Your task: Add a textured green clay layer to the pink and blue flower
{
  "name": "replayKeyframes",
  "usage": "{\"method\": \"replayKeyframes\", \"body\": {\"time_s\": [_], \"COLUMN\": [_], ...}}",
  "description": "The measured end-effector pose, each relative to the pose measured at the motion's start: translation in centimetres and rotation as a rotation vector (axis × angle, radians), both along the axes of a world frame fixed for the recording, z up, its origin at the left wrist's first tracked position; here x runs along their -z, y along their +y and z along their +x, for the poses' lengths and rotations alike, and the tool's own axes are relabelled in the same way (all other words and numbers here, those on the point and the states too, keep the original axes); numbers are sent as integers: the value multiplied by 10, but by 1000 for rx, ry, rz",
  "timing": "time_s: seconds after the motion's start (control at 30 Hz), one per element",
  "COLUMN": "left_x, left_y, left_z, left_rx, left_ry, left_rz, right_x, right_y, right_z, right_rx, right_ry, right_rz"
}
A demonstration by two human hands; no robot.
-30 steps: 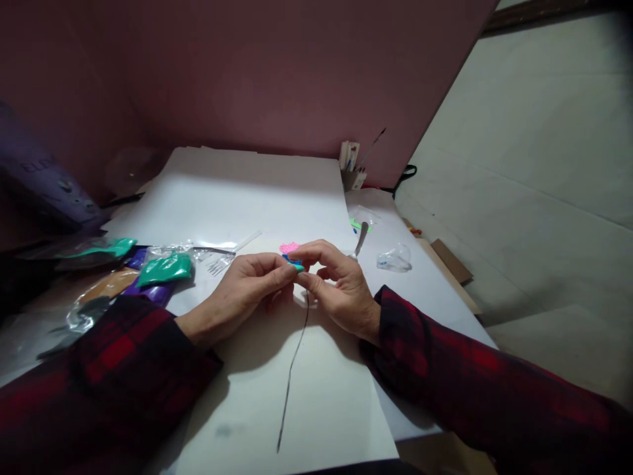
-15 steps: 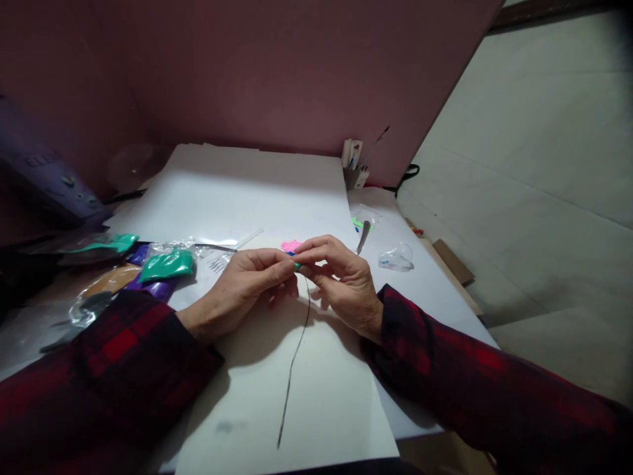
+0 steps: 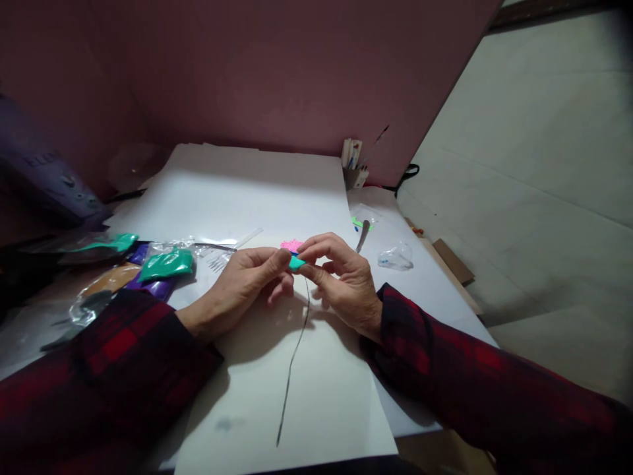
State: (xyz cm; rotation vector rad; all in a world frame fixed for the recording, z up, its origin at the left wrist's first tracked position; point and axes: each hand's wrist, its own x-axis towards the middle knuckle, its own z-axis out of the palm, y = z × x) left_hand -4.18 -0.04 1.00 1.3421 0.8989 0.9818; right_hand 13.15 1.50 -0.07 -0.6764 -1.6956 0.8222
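Between my fingertips is a small lump of green modelling clay (image 3: 296,263). My left hand (image 3: 252,277) pinches its left end with thumb and fingers. From the other side, my right hand (image 3: 341,277) grips it between thumb and forefinger. Both hands hover over a white sheet of paper (image 3: 257,402) with a dark drawn line (image 3: 291,366) running down it. Just beyond the fingers, a textured pink patch (image 3: 291,245) lies on the sheet, with a bit of blue below it partly hidden by my hands.
To the left lie bagged green clay (image 3: 167,264), bagged purple and orange clay, a plastic fork (image 3: 216,263) and scissors (image 3: 62,340). Large white sheets (image 3: 257,191) fill the back. A dark-handled tool (image 3: 364,235), a crumpled clear bag (image 3: 395,257) and a pen holder (image 3: 353,175) stand right.
The left thumb has shifted and my fingers have parted slightly, so much more of the green clay shows between them. The arms stay almost where they were.
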Motion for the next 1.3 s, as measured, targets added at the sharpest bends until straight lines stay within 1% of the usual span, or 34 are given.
{"method": "replayKeyframes", "body": {"time_s": [0.1, 0.3, 0.43, 0.5, 0.6, 0.7, 0.8, 0.9, 1.03, 1.17, 1.23, 1.3], "left_x": [-1, -3, -3, -3, -3, -1, -1, -1, -4, -6, -7, -7], "left_y": [1, 1, 0, -1, -1, 0, 2, 1, -2, -2, -1, -1], "left_z": [0, 1, 1, 1, 1, 0, 0, 0, 2, 5, 6, 6], "left_rx": [5, -4, -6, -4, 20, 24, 6, 9, -12, -93, -131, -136], "left_ry": [0, -32, 61, 97, 64, 20, -25, -23, 54, 93, 110, 162], "left_rz": [4, -3, 29, 32, 6, -9, 8, 2, 10, 27, 33, 24], "right_x": [2, 2, 1, 1, 2, 2, 2, 1, -1, 0, 1, 3], "right_y": [1, 0, 0, 0, 1, 2, 1, 0, 0, 2, 2, 3], "right_z": [0, 2, 2, 1, 0, 0, 1, 2, 2, 2, 2, 2], "right_rx": [-17, -62, -74, -55, -13, -23, -39, -29, -9, 81, 107, 99], "right_ry": [-5, -57, -66, -67, -32, -15, -52, -87, -105, -111, -130, -148], "right_rz": [21, 10, 9, 21, 25, 27, 46, 59, 85, 85, 111, 149]}}
